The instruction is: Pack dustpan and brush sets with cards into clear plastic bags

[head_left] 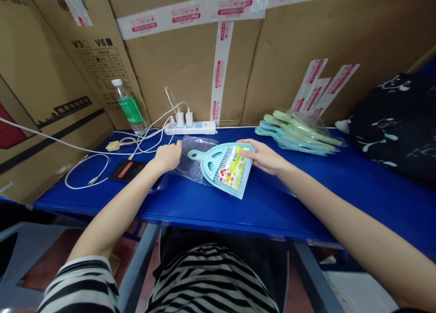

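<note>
My right hand [264, 156] grips the wide edge of a light blue dustpan [211, 166], thumb on top. A small brush with dark bristles lies inside the dustpan, under a yellow-green printed card [235, 167]. The dustpan's looped handle points left, toward my other hand. My left hand [168, 157] is closed, its fingers pinching the upper left edge of a clear plastic bag [195, 145]. The bag lies crumpled on the blue table, partly under the dustpan handle.
Bagged blue and green dustpans [299, 133] are stacked at the back right, near a black patterned cloth item [391, 126]. A power strip [190, 128] with chargers, white cables [90, 183], a water bottle [130, 107] and a dark flat box [127, 170] sit left. Cardboard [190, 72] walls the table [218, 211].
</note>
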Demonstrator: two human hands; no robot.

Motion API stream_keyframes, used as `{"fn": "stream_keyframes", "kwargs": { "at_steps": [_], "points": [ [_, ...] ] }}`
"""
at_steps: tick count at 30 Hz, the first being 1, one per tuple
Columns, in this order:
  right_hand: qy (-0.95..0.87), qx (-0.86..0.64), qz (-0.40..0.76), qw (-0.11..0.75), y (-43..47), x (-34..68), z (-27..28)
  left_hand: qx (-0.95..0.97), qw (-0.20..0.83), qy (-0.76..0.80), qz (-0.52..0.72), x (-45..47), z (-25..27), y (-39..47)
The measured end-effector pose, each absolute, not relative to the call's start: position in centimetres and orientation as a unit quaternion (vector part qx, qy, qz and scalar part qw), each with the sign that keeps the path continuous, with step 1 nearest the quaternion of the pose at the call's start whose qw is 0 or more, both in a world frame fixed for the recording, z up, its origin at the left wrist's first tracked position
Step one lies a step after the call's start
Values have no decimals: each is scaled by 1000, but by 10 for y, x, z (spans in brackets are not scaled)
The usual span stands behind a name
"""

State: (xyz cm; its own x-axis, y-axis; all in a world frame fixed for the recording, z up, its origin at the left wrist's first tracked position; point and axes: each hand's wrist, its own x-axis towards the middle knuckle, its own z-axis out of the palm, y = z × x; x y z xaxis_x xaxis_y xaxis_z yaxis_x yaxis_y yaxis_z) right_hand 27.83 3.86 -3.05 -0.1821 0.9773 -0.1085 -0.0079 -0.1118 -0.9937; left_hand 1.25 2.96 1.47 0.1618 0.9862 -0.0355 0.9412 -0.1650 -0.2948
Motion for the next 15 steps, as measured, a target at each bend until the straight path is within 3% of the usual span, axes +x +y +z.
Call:
{"fn": "stream_keyframes", "kwargs": {
  "at_steps": [15],
  "points": [
    [-488, -458, 628, 398, 31, 267, -31, -808, -18, -586, -54, 9, 9, 41]
  ]
}}
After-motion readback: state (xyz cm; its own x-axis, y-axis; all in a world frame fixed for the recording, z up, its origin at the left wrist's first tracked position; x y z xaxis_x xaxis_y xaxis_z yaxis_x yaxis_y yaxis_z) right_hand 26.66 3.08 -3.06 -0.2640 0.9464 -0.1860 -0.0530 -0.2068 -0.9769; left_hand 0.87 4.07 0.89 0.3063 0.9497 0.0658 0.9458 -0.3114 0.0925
